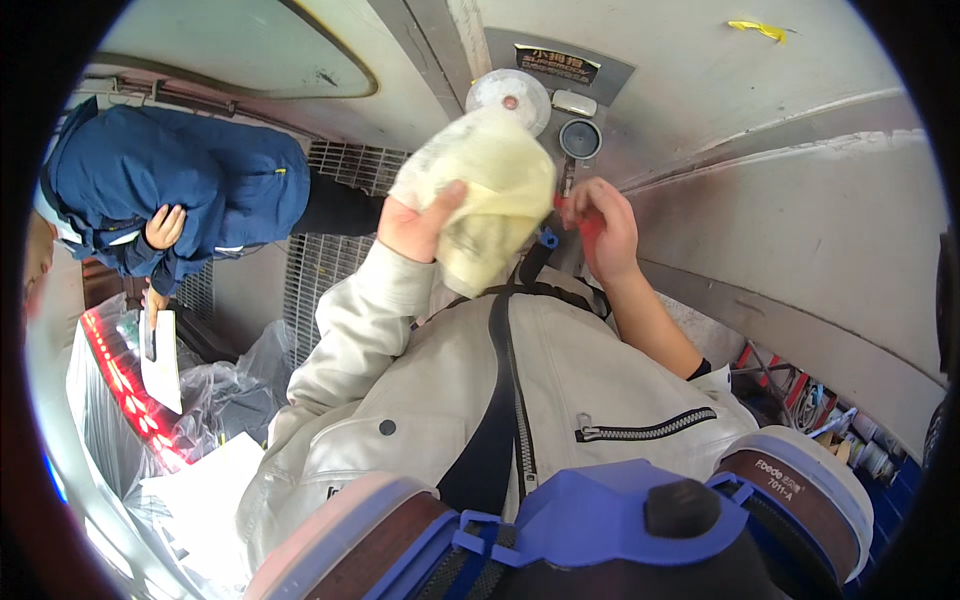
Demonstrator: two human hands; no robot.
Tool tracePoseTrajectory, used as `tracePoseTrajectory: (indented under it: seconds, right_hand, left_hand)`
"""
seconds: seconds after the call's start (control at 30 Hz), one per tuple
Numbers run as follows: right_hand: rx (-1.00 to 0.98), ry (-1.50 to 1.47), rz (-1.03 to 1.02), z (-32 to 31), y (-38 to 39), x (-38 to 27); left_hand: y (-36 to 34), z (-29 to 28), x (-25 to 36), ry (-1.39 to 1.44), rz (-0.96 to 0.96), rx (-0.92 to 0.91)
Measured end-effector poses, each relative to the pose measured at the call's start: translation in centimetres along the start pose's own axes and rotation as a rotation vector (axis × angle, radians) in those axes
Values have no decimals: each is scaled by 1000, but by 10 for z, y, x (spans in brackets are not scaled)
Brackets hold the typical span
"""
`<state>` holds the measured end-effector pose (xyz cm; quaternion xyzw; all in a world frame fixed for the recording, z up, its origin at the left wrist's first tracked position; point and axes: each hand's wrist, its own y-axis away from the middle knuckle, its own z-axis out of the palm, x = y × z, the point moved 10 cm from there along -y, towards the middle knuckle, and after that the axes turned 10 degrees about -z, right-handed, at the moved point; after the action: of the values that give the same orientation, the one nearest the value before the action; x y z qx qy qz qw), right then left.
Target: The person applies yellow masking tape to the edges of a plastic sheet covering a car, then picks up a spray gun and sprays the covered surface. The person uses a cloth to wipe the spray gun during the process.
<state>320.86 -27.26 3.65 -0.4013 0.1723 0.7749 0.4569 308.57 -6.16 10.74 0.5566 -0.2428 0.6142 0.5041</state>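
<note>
My left hand (418, 222) is closed round a pale yellow cloth (500, 180), thumb on top, holding it bunched in front of my chest. My right hand (602, 232) is raised to its right, fingers curled and drawn together near a small red piece (560, 203) at the foot of a thin metal stem. What those fingers grip is too small to make out. Just beyond, a round dark-grey cup (580, 140) stands near a white, dusty disc (508, 96) with a reddish centre. A small white oblong piece (574, 103) lies by them.
A person in a blue jacket (180, 180) stands at left, one hand on a white board (161, 362). Below are a lit red lamp strip (130, 385) and clear plastic sheeting (245, 385). Metal grating (325, 265) covers floor. Hoses and tools (800, 400) lie at right. My respirator (620, 515) fills the lower edge.
</note>
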Motion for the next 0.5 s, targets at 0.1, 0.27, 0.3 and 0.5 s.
tracePoseTrajectory:
  seconds: [0.1,0.27,0.3,0.5]
  right_hand:
    - [62,218,146,-68,9,51]
    - [36,1077,45,-140,-9,116]
    - [3,1272,-58,-139,-17,121]
    - [123,922,90,-139,-61,175]
  left_hand:
    - [13,-51,-33,284,-130,219]
    - [21,-82,-85,752,-380,303]
    - [25,-76,-88,885,-410,247]
    - [40,-61,-63,676,-346,187]
